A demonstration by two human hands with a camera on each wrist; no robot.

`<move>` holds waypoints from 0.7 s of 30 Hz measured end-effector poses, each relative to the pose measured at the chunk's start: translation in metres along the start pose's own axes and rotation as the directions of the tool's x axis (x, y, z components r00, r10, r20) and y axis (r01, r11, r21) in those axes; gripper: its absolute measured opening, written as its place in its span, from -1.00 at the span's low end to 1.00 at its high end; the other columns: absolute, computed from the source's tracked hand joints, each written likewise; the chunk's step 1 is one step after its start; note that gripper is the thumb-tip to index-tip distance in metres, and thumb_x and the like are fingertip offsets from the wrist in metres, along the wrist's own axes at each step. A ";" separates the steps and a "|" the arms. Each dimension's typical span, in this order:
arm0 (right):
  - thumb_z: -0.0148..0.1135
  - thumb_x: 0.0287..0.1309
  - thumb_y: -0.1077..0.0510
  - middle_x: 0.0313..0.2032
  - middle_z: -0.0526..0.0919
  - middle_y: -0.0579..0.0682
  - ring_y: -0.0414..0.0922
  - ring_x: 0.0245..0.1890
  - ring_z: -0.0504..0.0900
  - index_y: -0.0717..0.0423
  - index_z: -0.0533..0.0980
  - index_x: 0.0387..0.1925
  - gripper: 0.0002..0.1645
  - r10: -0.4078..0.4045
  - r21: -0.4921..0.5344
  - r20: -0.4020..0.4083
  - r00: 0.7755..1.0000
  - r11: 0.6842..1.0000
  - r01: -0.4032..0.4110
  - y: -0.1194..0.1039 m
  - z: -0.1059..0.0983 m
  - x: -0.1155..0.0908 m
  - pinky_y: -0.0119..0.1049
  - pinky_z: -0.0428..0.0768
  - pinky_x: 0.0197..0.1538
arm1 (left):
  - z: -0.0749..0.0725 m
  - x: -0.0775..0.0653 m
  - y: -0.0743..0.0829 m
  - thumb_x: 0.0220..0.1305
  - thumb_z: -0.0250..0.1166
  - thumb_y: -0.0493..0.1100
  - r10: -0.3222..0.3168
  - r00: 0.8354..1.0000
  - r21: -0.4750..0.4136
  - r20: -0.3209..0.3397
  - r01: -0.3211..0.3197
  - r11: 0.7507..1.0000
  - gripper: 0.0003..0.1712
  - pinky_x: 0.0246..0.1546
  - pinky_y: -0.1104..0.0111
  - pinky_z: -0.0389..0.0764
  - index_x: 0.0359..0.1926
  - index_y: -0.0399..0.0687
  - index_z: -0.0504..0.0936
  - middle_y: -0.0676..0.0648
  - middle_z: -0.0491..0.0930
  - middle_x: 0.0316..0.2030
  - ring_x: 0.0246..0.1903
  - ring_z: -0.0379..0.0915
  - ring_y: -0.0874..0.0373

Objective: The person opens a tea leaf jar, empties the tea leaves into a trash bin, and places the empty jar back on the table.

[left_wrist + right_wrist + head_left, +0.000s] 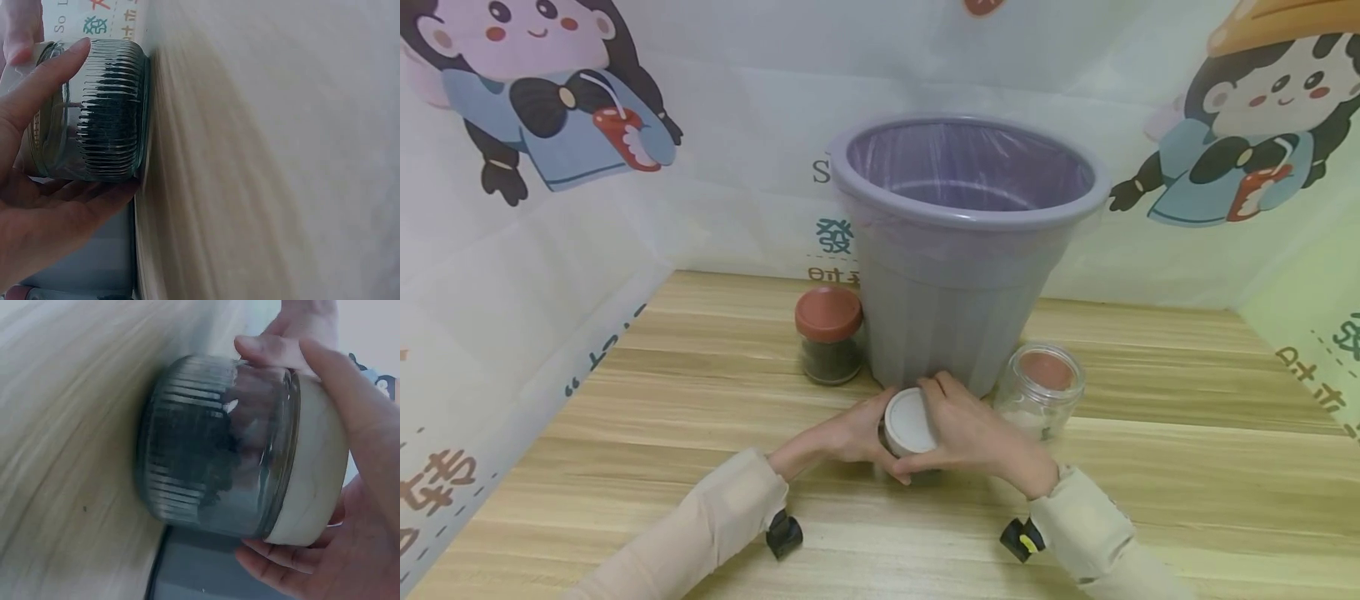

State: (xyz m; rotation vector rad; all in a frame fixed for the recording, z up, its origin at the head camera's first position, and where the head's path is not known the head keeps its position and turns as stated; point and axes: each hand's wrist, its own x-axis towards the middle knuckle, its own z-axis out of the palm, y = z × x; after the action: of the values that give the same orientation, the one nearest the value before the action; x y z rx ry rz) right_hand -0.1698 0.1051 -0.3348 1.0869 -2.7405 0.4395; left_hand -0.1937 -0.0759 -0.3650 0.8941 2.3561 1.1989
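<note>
Between both hands stands a ribbed glass jar (pixel 194 444) with dark contents and a whitish lid (pixel 910 419), its base on the wooden table. My left hand (pixel 853 433) grips the glass body from the side, thumb across the upper part and fingers underneath in the left wrist view. Wrapped around the lid is my right hand (pixel 966 429), thumb on the near side and fingers on the far side. The lid sits on the jar's mouth. Part of the jar's body is hidden by the hands in the head view.
Behind the hands stands a large lilac bin (pixel 955 292) with a clear liner. A red-lidded jar (pixel 829 337) with dark contents is at its left. To its right is a clear glass jar (pixel 1041 396), a reddish-brown disc showing within its rim. Printed sheets (pixel 745 167) enclose the table (pixel 1150 500).
</note>
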 end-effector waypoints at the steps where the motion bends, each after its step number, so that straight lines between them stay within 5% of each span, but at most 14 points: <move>1: 0.36 -0.39 -0.34 -0.27 0.41 0.11 -0.11 -0.32 0.40 0.40 0.33 -0.06 0.03 -0.006 -0.015 -0.013 1.000 1.000 0.006 0.000 0.001 0.000 -0.29 0.50 -0.27 | 0.000 0.000 0.000 -0.34 0.54 -0.20 0.003 1.000 -0.003 0.000 -0.003 1.000 0.01 0.04 0.22 0.33 0.16 -0.26 0.16 -0.16 0.37 0.04 0.03 0.30 0.02; 10: 0.41 -0.37 -0.07 -0.15 0.42 0.14 -0.06 -0.20 0.43 0.44 0.30 -0.01 -0.07 -0.085 0.090 -0.003 0.996 0.992 0.084 0.005 -0.006 0.002 -0.23 0.48 -0.12 | 0.000 0.000 -0.001 -0.36 0.53 -0.28 0.028 0.999 -0.069 0.014 -0.027 0.997 0.11 0.10 0.23 0.28 0.23 -0.26 0.07 -0.17 0.30 0.11 0.09 0.24 0.01; 15: 0.40 -0.32 -0.08 -0.08 0.42 0.14 -0.04 -0.14 0.45 0.41 0.28 0.06 -0.06 0.002 0.176 0.023 1.000 0.984 -0.006 0.006 -0.017 -0.002 -0.18 0.48 -0.09 | 0.000 0.000 -0.001 -0.35 0.52 -0.30 0.031 0.999 -0.081 0.019 -0.029 0.996 0.13 0.13 0.22 0.27 0.25 -0.27 0.05 -0.18 0.28 0.14 0.13 0.21 0.00; 21: 0.36 -0.26 -0.20 -0.16 0.50 0.14 0.00 -0.18 0.50 0.39 0.36 -0.01 -0.10 0.148 0.141 -0.057 0.987 0.980 -0.139 0.010 -0.025 -0.017 -0.15 0.52 -0.18 | 0.001 -0.001 0.000 -0.35 0.54 -0.23 -0.012 1.000 0.018 -0.014 0.012 1.000 -0.03 0.09 0.15 0.30 0.12 -0.28 0.20 -0.20 0.35 0.07 0.09 0.26 -0.04</move>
State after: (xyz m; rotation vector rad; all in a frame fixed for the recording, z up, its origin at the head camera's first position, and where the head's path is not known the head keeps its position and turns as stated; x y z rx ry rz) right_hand -0.1632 0.1311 -0.3180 0.8879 -2.7738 0.6800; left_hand -0.1927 -0.0762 -0.3656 0.8796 2.3831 1.1844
